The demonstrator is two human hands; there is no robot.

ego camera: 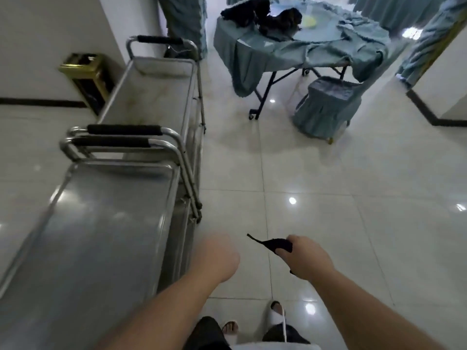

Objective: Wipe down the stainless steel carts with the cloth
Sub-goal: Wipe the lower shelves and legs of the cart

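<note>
Stainless steel fills the left half of the frame: 2 carts stand end to end along the white wall. The near cart point(101, 236) runs from the lower left corner up to the middle left, its flat top shelf bare and shiny with light reflections. The far cart point(154, 89) sits just beyond it in the upper left, its top shelf duller and smudged. Black-padded push handles point(121, 135) of both carts meet side by side at centre left.

At lower centre the right hand point(305, 256) hangs over the tiled floor point(328, 185), fingers curled around a small black cloth point(275, 245) whose thin tail points toward the carts. The cloth is apart from both carts. The left hand point(219, 256) is just beside the near cart's right edge, blurred; whether its fingers are spread or curled I cannot tell.

A gold-topped bin point(86, 79) stands against the wall in the upper left. In the upper right a folding table point(298, 46) draped in teal fabric carries dark bundles, with a teal-covered stool point(328, 107) beside it. White slippers point(276, 315) show at the bottom edge.
</note>
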